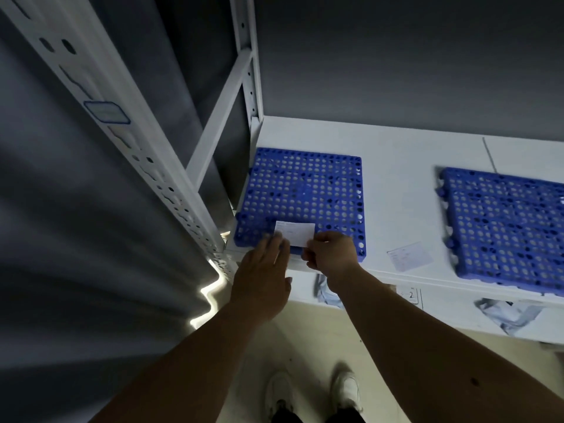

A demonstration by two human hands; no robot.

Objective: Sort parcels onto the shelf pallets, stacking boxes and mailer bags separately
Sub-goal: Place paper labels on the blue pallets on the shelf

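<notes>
At the far left a dark grey curtain (76,224) fills the frame, its folds smeared by blur. A white perforated upright (128,138) of the rack crosses it diagonally, carrying a blue-edged tag (106,112) whose writing is unreadable. Next comes the white shelf (396,148), with a blue perforated pallet (308,190) lying flat at its left end.

The left hand (262,279) reaches to the pallet's near edge with fingers straight and loosely spread, gripping nothing; its fingertips (274,239) are blurred, at the lower left corner of a small white slip (295,234), and actual contact cannot be made out. The right hand (332,254) pinches the slip's right edge between thumb and curled fingers. The slip lies against the pallet's front edge, its print too small to read.

Further right a pale printed label (410,256) lies on the bare shelf between the pallets. A second blue pallet (503,224) is cut off by the right border. Below the shelf, crumpled pale bags (506,315) are partly hidden. White shoes (314,392) stand on the floor.
</notes>
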